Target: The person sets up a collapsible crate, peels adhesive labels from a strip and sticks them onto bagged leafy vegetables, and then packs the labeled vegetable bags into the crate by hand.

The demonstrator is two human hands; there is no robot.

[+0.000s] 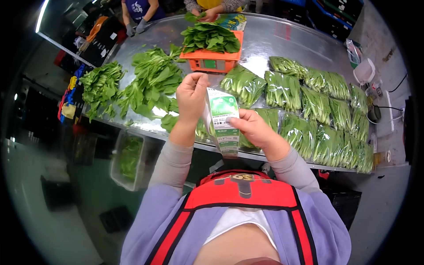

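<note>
A strip of green and white printed labels hangs in front of me over the table's near edge. My left hand is closed, pinching the strip near its top left. With thumb and fingers my right hand grips the strip's right edge, the thumb lying over a label's printed face. Just beyond sits an orange scale with leafy greens heaped on it. Clear bags of greens lie to the right of my hands, and loose greens are piled to the left.
Rows of bagged greens cover the right of the metal table. A white plastic bin with greens stands below at left. Two people are across the table, one hand at the scale's greens. A white container is at far right.
</note>
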